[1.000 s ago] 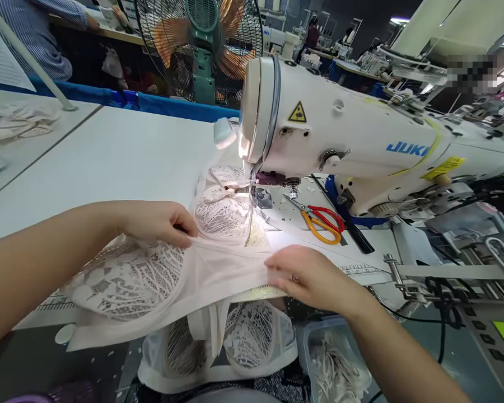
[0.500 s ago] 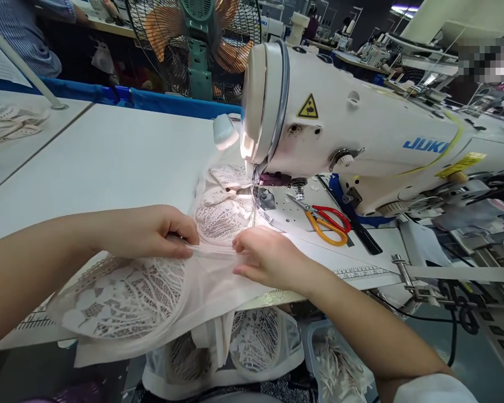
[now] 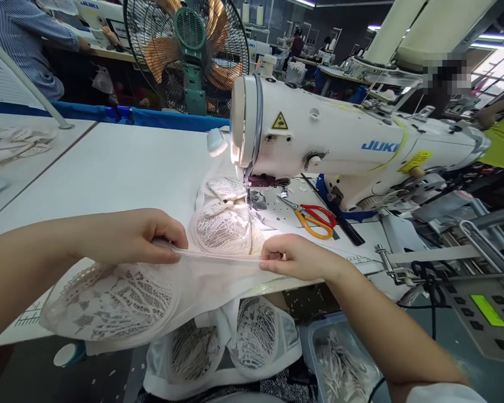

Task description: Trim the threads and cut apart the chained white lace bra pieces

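Observation:
A pale lace bra [image 3: 121,305] lies across the front of the white table, one cup near the edge and the other close to the sewing machine's needle. My left hand [image 3: 151,238] is closed on the top edge of its fabric, above the nearer cup. With thumb and fingers pinched, my right hand [image 3: 292,256] grips the same edge farther right, so the cloth is stretched taut between both hands. The sewing machine [image 3: 319,126] has its presser foot area over the far part of the bra; whether the needle is in the cloth I cannot tell.
Orange-and-red-handled scissors [image 3: 315,220] lie right of the needle, beside a black tool [image 3: 348,226]. More lace bras [image 3: 256,336] hang below the table edge. A clear bin [image 3: 340,358] holds fabric scraps. A fan [image 3: 189,56] stands behind the table, with a person's striped sleeve [image 3: 29,39] at left.
My right hand has moved right along the fabric edge, and the gap between my hands is wider. The cloth between them is now pulled straighter. The head view has shifted.

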The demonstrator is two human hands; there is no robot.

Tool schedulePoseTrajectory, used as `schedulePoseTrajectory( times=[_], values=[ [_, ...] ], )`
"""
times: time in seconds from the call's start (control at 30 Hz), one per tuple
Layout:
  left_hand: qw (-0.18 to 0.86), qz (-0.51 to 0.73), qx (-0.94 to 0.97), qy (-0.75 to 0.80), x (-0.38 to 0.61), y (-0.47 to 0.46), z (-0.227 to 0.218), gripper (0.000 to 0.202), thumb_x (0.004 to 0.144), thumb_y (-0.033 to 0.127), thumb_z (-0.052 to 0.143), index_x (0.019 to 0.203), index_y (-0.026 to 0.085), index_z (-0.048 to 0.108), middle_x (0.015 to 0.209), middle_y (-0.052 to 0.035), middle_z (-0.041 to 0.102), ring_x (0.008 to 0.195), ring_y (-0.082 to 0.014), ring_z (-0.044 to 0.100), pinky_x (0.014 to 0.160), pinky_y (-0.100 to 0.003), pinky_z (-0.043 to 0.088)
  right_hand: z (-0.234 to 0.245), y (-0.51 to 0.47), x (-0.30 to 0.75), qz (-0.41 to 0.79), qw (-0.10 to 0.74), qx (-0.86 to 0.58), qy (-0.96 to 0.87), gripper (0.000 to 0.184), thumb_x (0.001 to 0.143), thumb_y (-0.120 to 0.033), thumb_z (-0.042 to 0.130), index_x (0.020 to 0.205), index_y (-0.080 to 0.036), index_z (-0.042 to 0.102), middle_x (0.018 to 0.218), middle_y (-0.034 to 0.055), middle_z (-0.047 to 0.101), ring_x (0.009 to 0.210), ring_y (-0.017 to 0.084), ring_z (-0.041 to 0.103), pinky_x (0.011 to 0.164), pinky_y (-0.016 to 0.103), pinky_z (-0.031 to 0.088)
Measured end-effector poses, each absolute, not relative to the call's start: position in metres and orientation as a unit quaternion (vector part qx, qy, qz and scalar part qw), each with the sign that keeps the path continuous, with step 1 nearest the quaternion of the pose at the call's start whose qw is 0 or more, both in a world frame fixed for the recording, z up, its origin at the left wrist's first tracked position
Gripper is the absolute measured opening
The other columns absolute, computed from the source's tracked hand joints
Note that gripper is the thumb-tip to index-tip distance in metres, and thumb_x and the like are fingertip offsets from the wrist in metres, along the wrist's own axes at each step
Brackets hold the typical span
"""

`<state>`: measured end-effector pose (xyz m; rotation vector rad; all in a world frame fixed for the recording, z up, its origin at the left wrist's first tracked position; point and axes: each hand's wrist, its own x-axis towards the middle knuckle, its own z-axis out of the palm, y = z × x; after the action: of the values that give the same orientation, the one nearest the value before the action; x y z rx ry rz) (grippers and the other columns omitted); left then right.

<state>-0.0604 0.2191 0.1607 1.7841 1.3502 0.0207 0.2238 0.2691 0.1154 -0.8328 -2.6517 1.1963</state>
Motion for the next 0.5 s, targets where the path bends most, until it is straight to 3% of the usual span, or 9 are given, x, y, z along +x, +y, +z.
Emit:
schedulePoseTrajectory(
  times=[0.13, 0.3, 0.5],
  values=[
    [0.454, 0.014, 0.696, 0.556, -0.062, 0.216, 0.151, 0.031, 0.072, 0.04, 0.046, 0.072, 0.015, 0.065, 0.066, -0.0002, 0.058, 0.061, -0.0147, 0.051, 0.054, -0.02, 0.036, 0.099, 0.268, 0.24, 0.48, 0.143, -0.335, -0.798, 0.014, 0.078, -0.027, 0.058, 0.069, -0.017, 0.056, 0.06, -0.0036, 0.05, 0.055, 0.009, 0.043, 0.052, 0.021, 0.032],
    [0.474, 0.068, 0.667, 0.571, -0.056, 0.211, 0.143, 0.034, 0.069, 0.041, 0.045, 0.073, 0.014, 0.066, 0.065, -0.0008, 0.061, 0.062, -0.015, 0.053, 0.058, -0.022, 0.04, 0.08, 0.258, 0.24, 0.502, 0.279, -0.394, -0.717, 0.014, 0.073, -0.03, 0.062, 0.072, -0.018, 0.056, 0.059, -0.0047, 0.047, 0.054, 0.009, 0.039, 0.05, 0.021, 0.03],
    [0.543, 0.087, 0.622, 0.557, -0.049, 0.204, 0.153, 0.027, 0.065, 0.037, 0.05, 0.066, 0.015, 0.066, 0.056, 0.0011, 0.06, 0.057, -0.013, 0.052, 0.058, -0.023, 0.04, 0.083, 0.242, 0.247, 0.523, 0.286, -0.413, -0.688, 0.022, 0.069, -0.033, 0.063, 0.084, -0.017, 0.064, 0.058, -0.0039, 0.048, 0.052, 0.009, 0.039, 0.049, 0.022, 0.03]
  ],
)
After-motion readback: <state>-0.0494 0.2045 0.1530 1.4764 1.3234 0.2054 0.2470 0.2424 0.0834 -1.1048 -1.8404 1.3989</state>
